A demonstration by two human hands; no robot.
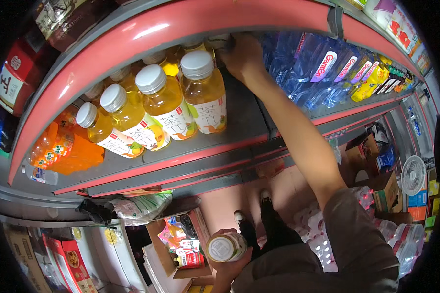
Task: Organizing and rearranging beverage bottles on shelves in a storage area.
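My left hand (231, 269) is closed around a bottle or jar (223, 249), held low in front of my body; its pale round end with printing faces the camera. My right arm reaches up into the shelf (242, 121), and my right hand (242, 55) is at the back, beside the yellow drinks. Its fingers are in shadow near a pale cap or bottle top, so whether they grip it is hidden. Just left of this hand stands a front bottle of yellow tea drink (205, 95) with a white cap. More such bottles (168, 106) stand in rows to its left.
Clear water bottles (324, 69) stand right of my arm, orange soda bottles (77, 150) at the far left. A red shelf edge (205, 18) curves above. Below are an open carton of packets (183, 245), a plastic bag (143, 207), wrapped bottle packs (319, 238) and a white fan (413, 175).
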